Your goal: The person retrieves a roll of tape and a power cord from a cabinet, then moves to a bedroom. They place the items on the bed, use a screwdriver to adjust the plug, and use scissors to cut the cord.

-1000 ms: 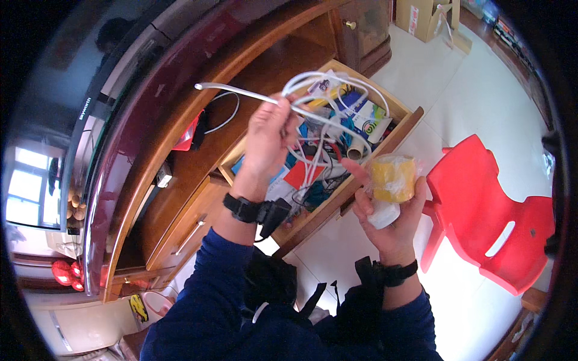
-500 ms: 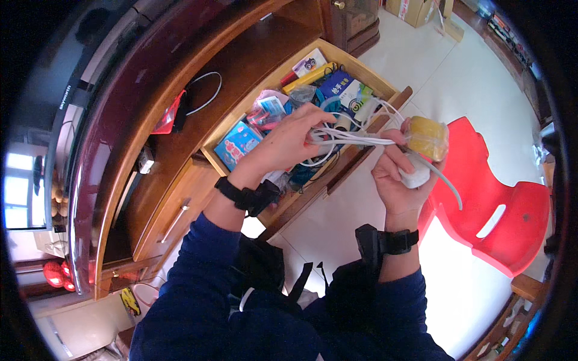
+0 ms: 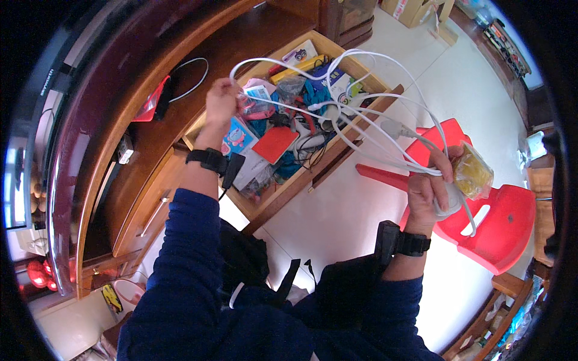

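My left hand (image 3: 223, 103) is closed in a pinch on a thin white cable (image 3: 415, 166) above the left side of the drawer. From there the cable runs in wide, loose loops across to my right hand (image 3: 428, 191). That hand is wrapped round the gathered cable and a white adapter block (image 3: 447, 202). A yellow roll in clear plastic (image 3: 472, 173) sits against its fingers; how it is held is partly hidden. A greyish-white plug (image 3: 394, 129) hangs among the loops. Beneath them, the pulled-out wooden drawer (image 3: 274, 210) holds a red square packet (image 3: 276, 144) and many small items.
A red plastic chair (image 3: 509, 219) stands behind and below my right hand. The brown wooden cabinet (image 3: 241, 45) rises left of the drawer, with a red object (image 3: 152, 102) on its shelf. Cardboard boxes (image 3: 412, 11) lie on the floor at the far right.
My hands have moved apart, the left one leftward and up, the right one rightward and down. The bunched cable has spread into wide loops, uncovering more of the drawer's contents.
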`<control>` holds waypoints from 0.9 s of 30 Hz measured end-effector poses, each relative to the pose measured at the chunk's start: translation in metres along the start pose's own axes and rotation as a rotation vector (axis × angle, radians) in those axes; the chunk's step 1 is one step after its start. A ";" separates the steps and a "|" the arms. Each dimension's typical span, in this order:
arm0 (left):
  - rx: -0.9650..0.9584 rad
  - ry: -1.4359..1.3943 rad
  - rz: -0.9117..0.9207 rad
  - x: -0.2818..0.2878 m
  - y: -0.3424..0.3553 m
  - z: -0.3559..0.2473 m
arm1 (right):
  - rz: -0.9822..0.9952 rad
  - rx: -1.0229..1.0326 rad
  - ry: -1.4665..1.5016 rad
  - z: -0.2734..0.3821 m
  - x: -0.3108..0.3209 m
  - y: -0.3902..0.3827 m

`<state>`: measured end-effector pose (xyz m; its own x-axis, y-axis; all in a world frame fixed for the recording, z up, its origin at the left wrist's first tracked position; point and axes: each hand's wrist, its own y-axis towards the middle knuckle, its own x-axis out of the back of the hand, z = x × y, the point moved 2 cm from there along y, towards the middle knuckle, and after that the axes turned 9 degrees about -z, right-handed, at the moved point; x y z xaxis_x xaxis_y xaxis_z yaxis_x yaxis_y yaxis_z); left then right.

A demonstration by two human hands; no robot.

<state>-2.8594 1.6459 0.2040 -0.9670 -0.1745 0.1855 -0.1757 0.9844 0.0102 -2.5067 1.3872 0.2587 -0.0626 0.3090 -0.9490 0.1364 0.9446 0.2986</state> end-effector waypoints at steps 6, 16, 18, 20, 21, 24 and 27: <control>0.127 -0.531 -0.251 0.047 0.039 0.003 | -0.102 0.107 -0.170 0.013 0.002 -0.003; 0.157 -0.923 -0.468 0.098 0.083 0.034 | -0.210 0.083 -0.460 0.046 0.014 -0.009; 0.138 -0.930 -0.476 0.096 0.083 0.034 | -0.227 0.046 -0.526 0.042 0.012 -0.007; 0.140 -0.932 -0.403 0.095 0.083 0.035 | -0.291 0.068 -0.612 0.036 0.009 -0.006; 0.145 -0.942 -0.366 0.095 0.083 0.035 | -0.479 0.182 -0.748 0.036 0.010 -0.008; 0.171 -1.006 -0.061 0.086 0.075 0.030 | -0.531 0.094 -0.913 0.028 0.009 -0.007; 0.264 -1.037 0.557 0.059 0.045 0.004 | -0.478 0.186 -0.749 0.029 0.013 -0.005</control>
<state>-2.9253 1.6800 0.2120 -0.5889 0.2181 -0.7782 0.3972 0.9167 -0.0437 -2.4798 1.3831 0.2419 0.4970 -0.3254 -0.8044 0.4223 0.9006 -0.1034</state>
